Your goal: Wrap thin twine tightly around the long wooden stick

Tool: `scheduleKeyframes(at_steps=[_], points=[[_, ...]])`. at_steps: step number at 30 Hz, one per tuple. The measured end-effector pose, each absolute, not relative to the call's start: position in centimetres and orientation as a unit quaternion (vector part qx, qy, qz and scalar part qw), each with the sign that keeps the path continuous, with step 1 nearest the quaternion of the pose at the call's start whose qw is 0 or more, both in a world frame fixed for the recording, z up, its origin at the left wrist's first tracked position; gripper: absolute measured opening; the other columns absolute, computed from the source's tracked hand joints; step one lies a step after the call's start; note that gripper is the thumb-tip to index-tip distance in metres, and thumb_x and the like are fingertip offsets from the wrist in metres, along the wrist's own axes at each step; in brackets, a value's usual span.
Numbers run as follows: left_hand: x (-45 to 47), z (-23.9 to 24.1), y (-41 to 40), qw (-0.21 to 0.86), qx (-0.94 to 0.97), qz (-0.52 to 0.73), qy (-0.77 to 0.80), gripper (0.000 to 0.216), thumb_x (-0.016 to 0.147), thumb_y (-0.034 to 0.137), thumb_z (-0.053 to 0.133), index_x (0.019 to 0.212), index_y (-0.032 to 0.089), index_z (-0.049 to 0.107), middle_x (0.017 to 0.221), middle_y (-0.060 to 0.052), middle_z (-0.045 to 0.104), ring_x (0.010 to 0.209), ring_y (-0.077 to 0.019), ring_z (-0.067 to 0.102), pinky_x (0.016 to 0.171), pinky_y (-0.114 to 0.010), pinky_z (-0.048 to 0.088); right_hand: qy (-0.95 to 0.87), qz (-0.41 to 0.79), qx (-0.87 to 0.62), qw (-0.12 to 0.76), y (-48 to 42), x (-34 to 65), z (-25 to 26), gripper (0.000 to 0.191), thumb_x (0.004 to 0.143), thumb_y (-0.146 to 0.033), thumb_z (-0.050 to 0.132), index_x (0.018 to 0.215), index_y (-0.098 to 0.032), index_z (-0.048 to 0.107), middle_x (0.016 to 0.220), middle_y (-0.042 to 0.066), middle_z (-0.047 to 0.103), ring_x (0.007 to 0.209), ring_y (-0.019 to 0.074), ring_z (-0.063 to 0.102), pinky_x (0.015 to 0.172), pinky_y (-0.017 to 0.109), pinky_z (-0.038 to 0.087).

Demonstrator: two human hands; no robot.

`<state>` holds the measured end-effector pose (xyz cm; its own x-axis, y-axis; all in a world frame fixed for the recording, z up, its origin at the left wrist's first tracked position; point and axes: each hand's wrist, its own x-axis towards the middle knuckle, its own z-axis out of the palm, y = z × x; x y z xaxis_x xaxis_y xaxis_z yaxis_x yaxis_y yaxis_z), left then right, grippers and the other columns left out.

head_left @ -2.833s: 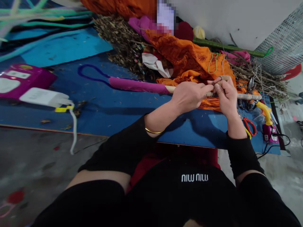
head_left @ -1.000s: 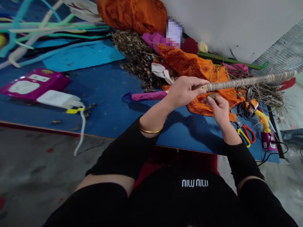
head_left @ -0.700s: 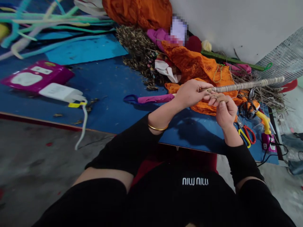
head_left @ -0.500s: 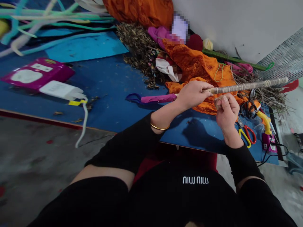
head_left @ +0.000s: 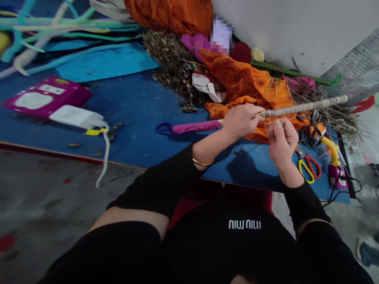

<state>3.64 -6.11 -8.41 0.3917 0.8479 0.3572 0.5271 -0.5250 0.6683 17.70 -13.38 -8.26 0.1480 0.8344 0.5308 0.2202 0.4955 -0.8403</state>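
My left hand (head_left: 241, 120) is closed round a stick (head_left: 306, 106) held at a slant over the table. Pale and brown bands wrap its right part; its left end has a pink-purple covering (head_left: 195, 127) and a dark blue loop (head_left: 164, 128). Just below the stick, my right hand (head_left: 282, 140) pinches a small pale brown piece (head_left: 270, 129) between thumb and fingers; what it is made of I cannot make out. A thin thread shows near these fingers. Orange patterned cloth (head_left: 237, 81) lies behind both hands.
Scissors (head_left: 308, 165), black-handled cutters (head_left: 310, 132) and a yellow glue gun (head_left: 331, 152) lie at the right, beside dry twigs (head_left: 337, 118). Dried leaves (head_left: 171, 59) are heaped behind. A purple packet (head_left: 47, 96) and coloured foam-like strips (head_left: 74, 23) occupy the left of the blue table (head_left: 127, 98).
The stick's right end has come slightly to the left. My right hand stays pinched just below the stick, and my left hand keeps its hold. The view has shifted a little.
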Motion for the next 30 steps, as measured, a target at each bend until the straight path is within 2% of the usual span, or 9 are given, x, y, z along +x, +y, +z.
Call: scheduleKeyframes(at_steps=[2, 4, 6, 8, 12, 17, 23, 30], points=[[3.6, -8.4, -6.0, 0.229, 0.816, 0.331, 0.414, 0.03, 0.091, 0.03, 0.055, 0.1, 0.024, 0.082, 0.093, -0.005, 0.079, 0.089, -0.0233, 0.069, 0.07, -0.032, 0.045, -0.615, 0.253, -0.417, 0.619, -12.9, 18.1, -8.1, 0.039, 0.101, -0.054, 0.058, 0.076, -0.025, 0.056, 0.064, -0.005, 0.047, 0.055, 0.0102, 0.048, 0.056, 0.028, 0.046], [3.5, -8.4, -6.0, 0.231, 0.824, 0.319, 0.408, 0.029, 0.093, 0.031, 0.053, 0.096, 0.024, 0.082, 0.089, -0.004, 0.078, 0.085, -0.0222, 0.067, 0.068, -0.032, 0.043, -0.64, 0.232, -0.39, 0.62, -12.5, 18.8, -7.7, 0.037, 0.101, -0.053, 0.058, 0.076, -0.025, 0.058, 0.071, -0.002, 0.053, 0.071, 0.0148, 0.063, 0.075, 0.035, 0.058], [3.5, -8.3, -6.0, 0.226, 0.828, 0.308, 0.411, 0.029, 0.094, 0.031, 0.053, 0.093, 0.024, 0.081, 0.087, -0.004, 0.077, 0.082, -0.0214, 0.065, 0.067, -0.032, 0.041, -0.664, 0.184, -0.387, 0.613, -12.2, 19.6, -7.2, 0.037, 0.1, -0.054, 0.058, 0.077, -0.026, 0.061, 0.081, 0.001, 0.06, 0.092, 0.0201, 0.069, 0.093, 0.044, 0.06], [3.5, -8.3, -6.1, 0.218, 0.832, 0.296, 0.416, 0.027, 0.093, 0.031, 0.055, 0.093, 0.024, 0.081, 0.086, -0.004, 0.076, 0.08, -0.0213, 0.064, 0.066, -0.032, 0.04, -0.671, 0.147, -0.412, 0.598, -12.0, 20.3, -6.7, 0.037, 0.099, -0.057, 0.057, 0.078, -0.027, 0.064, 0.087, 0.002, 0.062, 0.102, 0.0234, 0.068, 0.101, 0.05, 0.058], [3.5, -8.3, -6.3, 0.218, 0.837, 0.282, 0.415, 0.024, 0.094, 0.032, 0.058, 0.1, 0.026, 0.081, 0.088, -0.003, 0.077, 0.081, -0.0207, 0.064, 0.068, -0.031, 0.039, -0.663, 0.18, -0.426, 0.589, -11.7, 21.3, -6.5, 0.038, 0.098, -0.062, 0.057, 0.082, -0.029, 0.067, 0.084, 0.002, 0.061, 0.099, 0.0237, 0.069, 0.1, 0.051, 0.06], [3.5, -8.4, -6.4, 0.184, 0.855, 0.256, 0.412, 0.027, 0.096, 0.031, 0.056, 0.105, 0.025, 0.081, 0.096, -0.005, 0.078, 0.087, -0.0224, 0.067, 0.068, -0.032, 0.041, -0.689, 0.193, -0.39, 0.579, -10.9, 21.5, -7.1, 0.034, 0.1, -0.055, 0.06, 0.082, -0.027, 0.068, 0.091, 0.001, 0.064, 0.101, 0.0212, 0.07, 0.105, 0.051, 0.06], [3.6, -8.5, -6.7, 0.13, 0.88, 0.228, 0.396, 0.032, 0.098, 0.031, 0.053, 0.115, 0.021, 0.079, 0.106, -0.008, 0.078, 0.093, -0.0244, 0.072, 0.071, -0.032, 0.047, -0.71, 0.193, -0.407, 0.542, -10.0, 22.1, -7.5, 0.037, 0.099, -0.056, 0.06, 0.079, -0.025, 0.066, 0.101, 0.003, 0.066, 0.122, 0.0241, 0.069, 0.115, 0.053, 0.056], [3.8, -8.6, -7.0, 0.065, 0.895, 0.234, 0.375, 0.029, 0.098, 0.029, 0.052, 0.105, 0.019, 0.078, 0.098, -0.008, 0.078, 0.081, -0.0234, 0.072, 0.065, -0.032, 0.046, -0.723, 0.219, -0.41, 0.511, -9.7, 22.0, -7.7, 0.04, 0.099, -0.057, 0.061, 0.076, -0.024, 0.063, 0.113, 0.004, 0.063, 0.119, 0.0228, 0.073, 0.112, 0.049, 0.06]])
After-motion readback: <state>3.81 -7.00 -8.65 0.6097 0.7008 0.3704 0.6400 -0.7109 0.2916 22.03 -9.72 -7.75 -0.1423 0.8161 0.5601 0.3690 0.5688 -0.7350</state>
